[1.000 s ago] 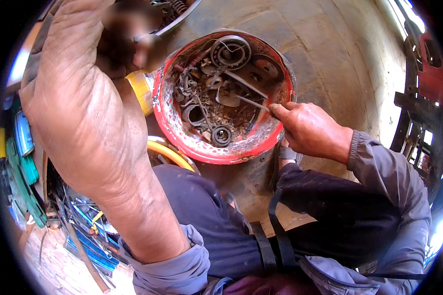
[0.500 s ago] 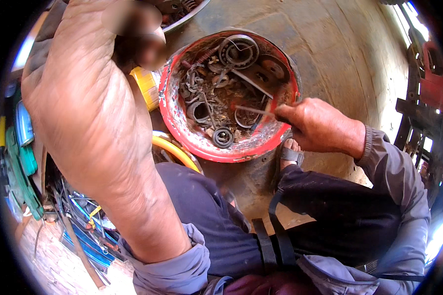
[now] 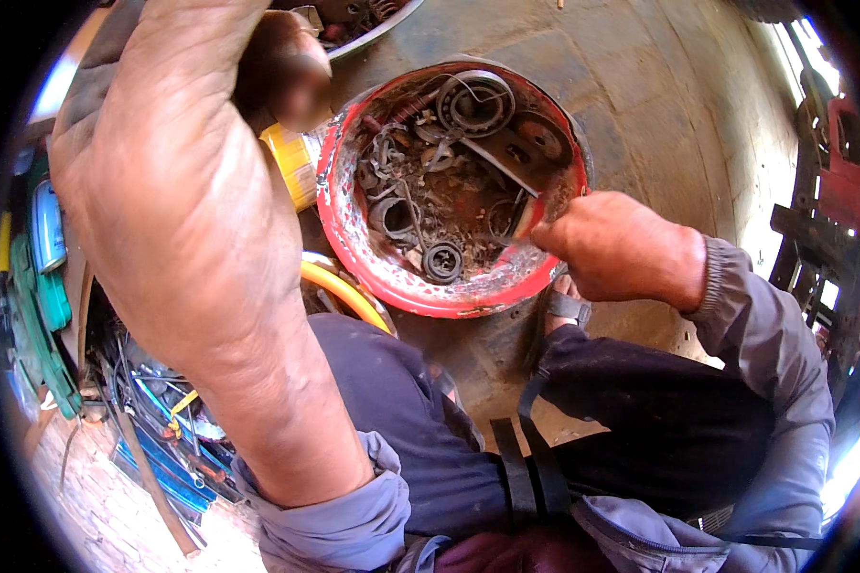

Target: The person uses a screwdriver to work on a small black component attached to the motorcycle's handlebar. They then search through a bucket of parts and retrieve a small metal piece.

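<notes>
My left hand [image 3: 177, 210] looms large at the upper left, raised close to the view. Its fingers run out of the picture or are hidden, so its grip does not show. My right hand [image 3: 613, 244] is a closed fist over the right rim of a round, red-rimmed tub [image 3: 327, 177]. From the fist a thin rod [image 3: 518, 241], smeared by motion, points left into the tub. Inside lie a large ball bearing [image 3: 476, 126], a smaller ring [image 3: 430, 274], a dark metal plate with holes [image 3: 502, 153], and rusty scraps amid brown dirt.
Left of the tub stand a yellow container [image 3: 291, 170] and a yellow-rimmed vessel [image 3: 349, 291]. Another metal bowl [image 3: 377, 36] with parts sits beyond. Tools and cables [image 3: 167, 420] crowd the left side; a red and dark metal frame [image 3: 846, 172] stands at right. My sandalled foot [image 3: 566, 306] is below the tub.
My right hand has shifted only slightly, and the rod it holds now shows shorter and lower. The whole view has moved a little, putting the tub slightly farther right.
</notes>
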{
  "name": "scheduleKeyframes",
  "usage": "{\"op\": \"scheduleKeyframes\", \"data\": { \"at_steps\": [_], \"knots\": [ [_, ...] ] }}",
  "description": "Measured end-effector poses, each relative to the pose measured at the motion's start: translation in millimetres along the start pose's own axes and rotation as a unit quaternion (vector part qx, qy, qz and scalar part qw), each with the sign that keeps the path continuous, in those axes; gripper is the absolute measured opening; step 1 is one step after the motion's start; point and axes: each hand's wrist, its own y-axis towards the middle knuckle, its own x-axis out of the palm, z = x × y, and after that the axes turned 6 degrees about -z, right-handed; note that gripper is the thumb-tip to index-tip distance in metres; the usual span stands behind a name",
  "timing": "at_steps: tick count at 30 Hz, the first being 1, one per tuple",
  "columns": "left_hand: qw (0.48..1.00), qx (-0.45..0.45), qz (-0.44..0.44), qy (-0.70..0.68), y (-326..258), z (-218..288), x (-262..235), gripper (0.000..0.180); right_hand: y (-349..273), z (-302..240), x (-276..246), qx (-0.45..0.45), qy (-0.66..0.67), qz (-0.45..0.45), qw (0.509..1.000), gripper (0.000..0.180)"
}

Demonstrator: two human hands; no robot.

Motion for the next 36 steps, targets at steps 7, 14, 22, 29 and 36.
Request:
{"op": "scheduleKeyframes", "data": {
  "at_steps": [7,14,22,29,36],
  "knots": [
    [0.999,0.002,0.031,0.007,3.6,4.4,9.8,0.015,40.6,-0.8,-11.3,0.018,-0.023,0.151,0.988,0.014],
    [1.000,0.011,0.016,0.005,5.4,0.1,12.1,0.014,33.4,-5.1,8.7,-0.005,-0.019,0.100,0.995,0.026],
    [1.000,0.008,0.030,-0.001,2.0,8.8,10.7,0.013,-2.8,-6.2,-9.5,0.017,-0.020,-0.020,0.999,0.017],
    [0.999,0.004,0.034,-0.003,0.5,11.1,1.1,0.013,25.6,-6.4,-43.5,0.016,-0.029,0.113,0.993,0.018],
    [1.000,0.000,0.030,0.000,0.7,13.7,-0.4,0.014,58.3,3.0,-10.3,-0.025,-0.028,0.136,0.990,0.025]
  ]
}}
